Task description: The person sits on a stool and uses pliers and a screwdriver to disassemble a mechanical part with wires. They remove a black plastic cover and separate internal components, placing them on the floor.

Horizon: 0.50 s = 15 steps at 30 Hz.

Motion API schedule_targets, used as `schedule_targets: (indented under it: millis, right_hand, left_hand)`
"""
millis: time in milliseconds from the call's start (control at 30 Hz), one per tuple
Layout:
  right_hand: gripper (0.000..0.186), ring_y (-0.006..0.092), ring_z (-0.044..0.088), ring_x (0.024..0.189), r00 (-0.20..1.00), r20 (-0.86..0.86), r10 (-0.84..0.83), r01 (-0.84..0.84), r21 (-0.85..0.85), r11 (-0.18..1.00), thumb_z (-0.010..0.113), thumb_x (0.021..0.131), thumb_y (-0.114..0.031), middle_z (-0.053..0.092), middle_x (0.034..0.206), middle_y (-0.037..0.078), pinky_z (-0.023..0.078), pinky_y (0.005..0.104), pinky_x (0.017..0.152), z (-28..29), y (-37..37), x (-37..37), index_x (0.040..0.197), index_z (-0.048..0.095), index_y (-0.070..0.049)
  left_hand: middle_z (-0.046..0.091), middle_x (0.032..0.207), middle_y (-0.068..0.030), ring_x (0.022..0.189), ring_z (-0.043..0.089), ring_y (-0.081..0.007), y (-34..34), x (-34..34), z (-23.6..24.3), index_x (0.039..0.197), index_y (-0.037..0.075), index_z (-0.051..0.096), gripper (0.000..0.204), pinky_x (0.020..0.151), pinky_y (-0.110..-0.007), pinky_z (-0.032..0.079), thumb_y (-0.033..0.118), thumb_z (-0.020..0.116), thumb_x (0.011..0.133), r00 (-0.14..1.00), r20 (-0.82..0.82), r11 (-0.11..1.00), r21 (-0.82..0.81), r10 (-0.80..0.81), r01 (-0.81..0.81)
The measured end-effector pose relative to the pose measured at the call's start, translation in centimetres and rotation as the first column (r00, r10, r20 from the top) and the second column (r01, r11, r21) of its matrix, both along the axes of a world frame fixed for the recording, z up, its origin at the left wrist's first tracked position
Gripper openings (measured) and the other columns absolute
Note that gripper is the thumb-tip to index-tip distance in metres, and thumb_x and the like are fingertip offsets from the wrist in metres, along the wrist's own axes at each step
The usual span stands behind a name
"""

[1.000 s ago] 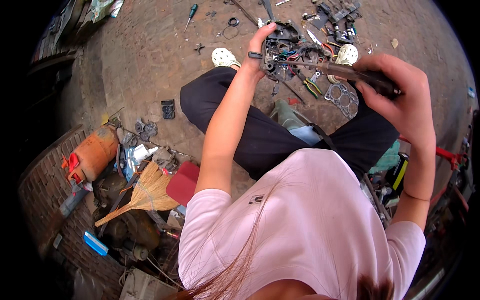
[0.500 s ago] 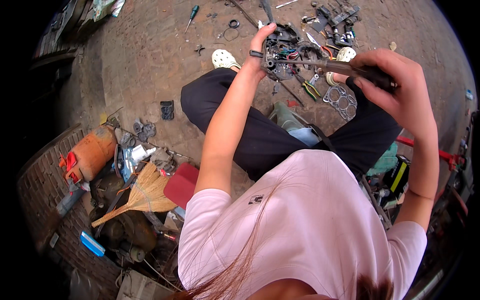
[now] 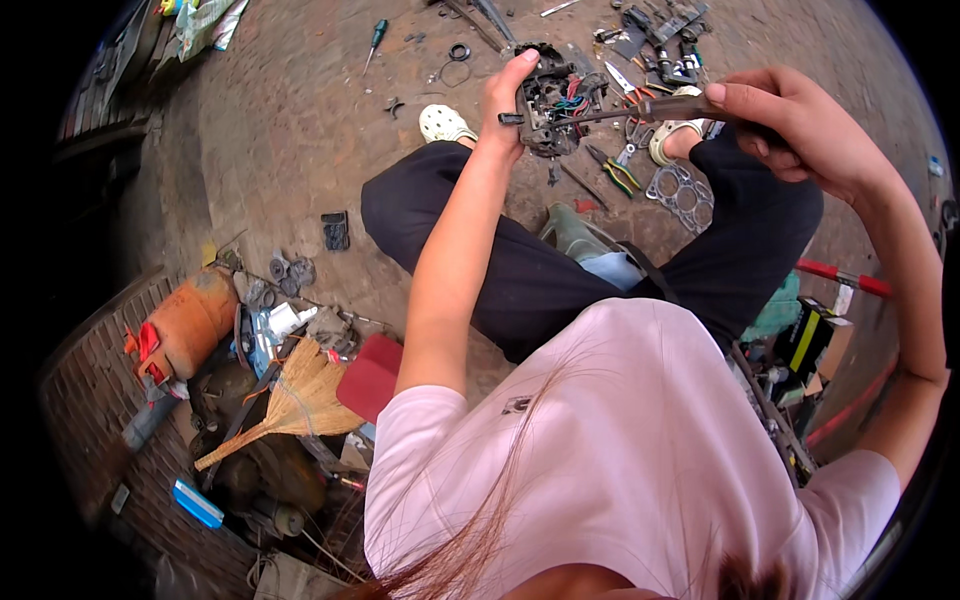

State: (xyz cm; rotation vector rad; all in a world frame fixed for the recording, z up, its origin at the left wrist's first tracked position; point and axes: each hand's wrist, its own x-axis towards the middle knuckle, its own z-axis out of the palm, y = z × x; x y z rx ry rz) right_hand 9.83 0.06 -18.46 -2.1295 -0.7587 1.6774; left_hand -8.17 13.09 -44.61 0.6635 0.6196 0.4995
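Observation:
In my left hand [image 3: 506,100] is a dark, greasy mechanical housing [image 3: 546,128] with red, blue and green wires showing inside; the thumb lies over its upper edge. A screwdriver [image 3: 668,108] with a dark handle is gripped in my right hand [image 3: 800,130], thumb along the handle and fingers curled beneath. Its shaft runs level to the left, and the tip meets the housing near the wires. Exactly what the tip touches is too small to make out. Both hands are above the floor, beyond my knees.
Pliers [image 3: 615,172], a metal gasket [image 3: 682,195] and dark machine parts [image 3: 665,45] lie on the floor near my feet. Another screwdriver [image 3: 375,45] lies farther left. At my left are a straw broom [image 3: 300,395], an orange cylinder [image 3: 195,318] and a red pad [image 3: 370,375].
My right hand has rolled around the screwdriver handle, and that elbow has swung outward to the right. The housing has turned slightly in my left hand, showing more of the wires.

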Motion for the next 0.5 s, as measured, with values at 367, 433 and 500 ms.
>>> schedule_targets:
  millis: [367, 433, 500]
  right_hand:
    - [0.041, -0.0023, 0.031, 0.036, 0.985, -0.048, -0.166, 0.162, -0.085, 0.983, 0.057, 0.095, -0.034, 0.042, 0.055, -0.005, 0.020, 0.0150, 0.030, -0.3, 1.2, -0.3, 0.105, 0.060, 0.005]
    - [0.037, -0.0018, 0.035, 0.039, 0.995, -0.053, -0.090, 0.088, -0.043, 0.995, 0.059, 0.094, -0.030, 0.046, 0.058, -0.004, 0.023, 0.0145, 0.032, -1.4, 1.0, 0.3, 0.106, 0.060, 0.005]
    - [0.034, -0.0008, 0.039, 0.042, 0.998, -0.046, -0.038, 0.038, 0.002, 0.999, 0.062, 0.093, -0.027, 0.050, 0.060, -0.002, 0.027, 0.0149, 0.035, -2.2, 0.7, 0.3, 0.106, 0.061, 0.005]
  left_hand:
    - [0.068, 0.095, -0.0168, 0.082, 0.068, -0.0236, -0.2, -0.5, 0.9, 0.105, -0.005, 0.061, 0.042, 0.074, -0.036, 0.058, 0.033, 0.054, 0.089, 0.994, -0.034, 0.987, 0.124, 0.105, -0.100]
    - [0.068, 0.094, -0.0167, 0.081, 0.068, -0.0230, -0.3, -1.0, 0.2, 0.102, -0.007, 0.062, 0.041, 0.073, -0.034, 0.057, 0.031, 0.054, 0.089, 0.991, -0.037, 0.983, 0.138, 0.130, -0.124]
    - [0.068, 0.094, -0.0168, 0.081, 0.068, -0.0229, -0.6, -1.3, 0.2, 0.102, -0.007, 0.062, 0.041, 0.072, -0.034, 0.057, 0.031, 0.053, 0.090, 0.988, -0.039, 0.981, 0.131, 0.148, -0.141]
